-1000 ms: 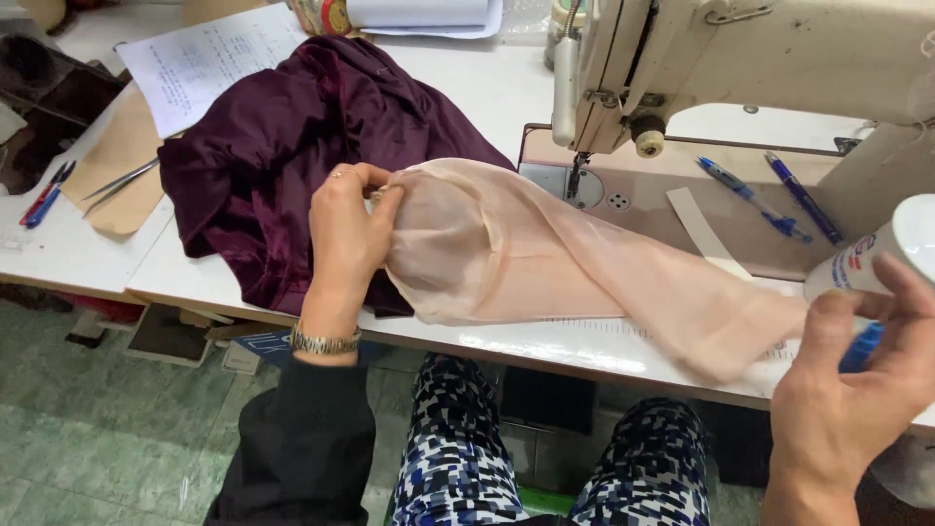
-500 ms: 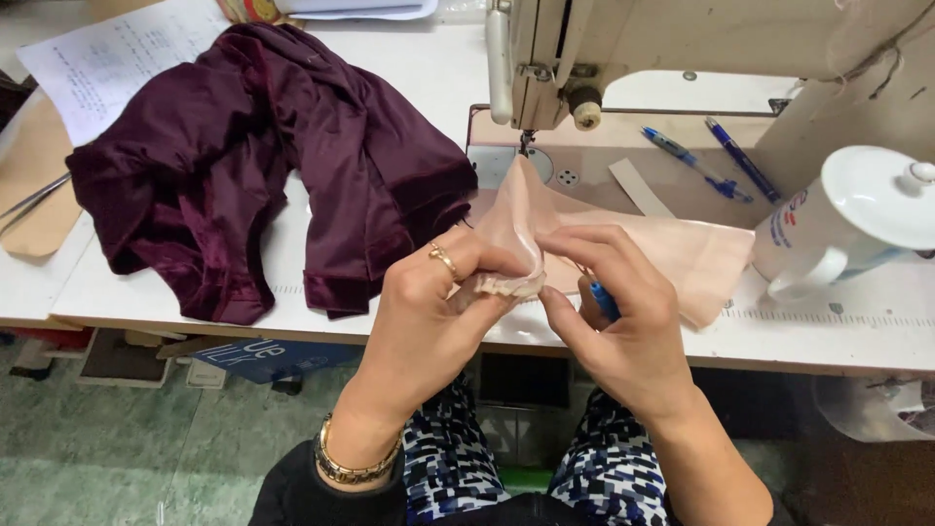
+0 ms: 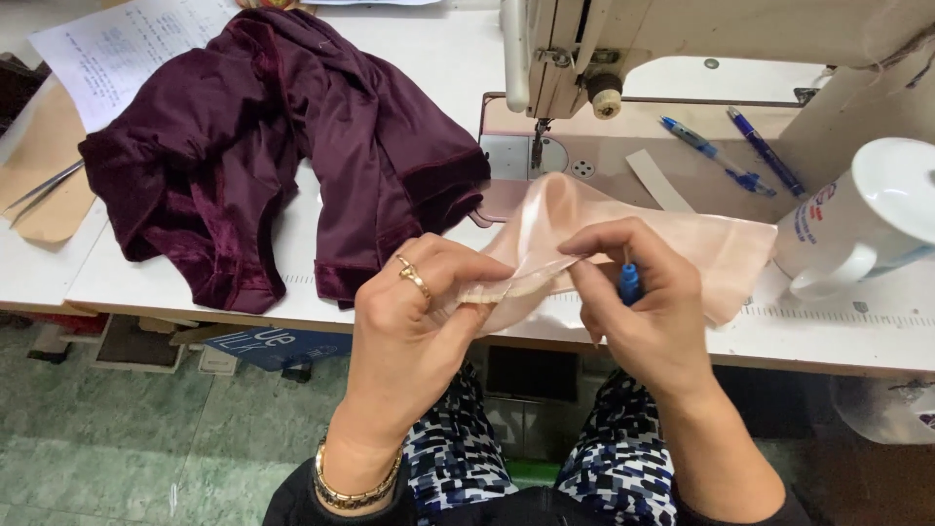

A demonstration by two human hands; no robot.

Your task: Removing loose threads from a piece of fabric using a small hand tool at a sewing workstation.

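My left hand [image 3: 414,312] pinches the seam edge of a pale peach satin fabric [image 3: 682,244] in front of the table edge. My right hand [image 3: 638,302] holds the same edge a little to the right and also grips a small blue tool [image 3: 629,282], likely a seam ripper, between its fingers. The fabric trails back onto the table under the sewing machine [image 3: 604,49], whose needle [image 3: 537,146] stands just behind it. A gold ring and bracelet are on my left hand.
A dark plum velvet garment [image 3: 273,146] lies heaped at the left. A white mug [image 3: 862,229] stands at the right. Two blue pens [image 3: 730,156] lie on the machine bed. Printed paper [image 3: 117,54], brown pattern card [image 3: 44,166] and tweezers [image 3: 39,190] sit far left.
My right hand came from the mug side to the peach fabric with the blue tool. Both hands gathered the fabric's edge and now hold it closer together at the table's front.
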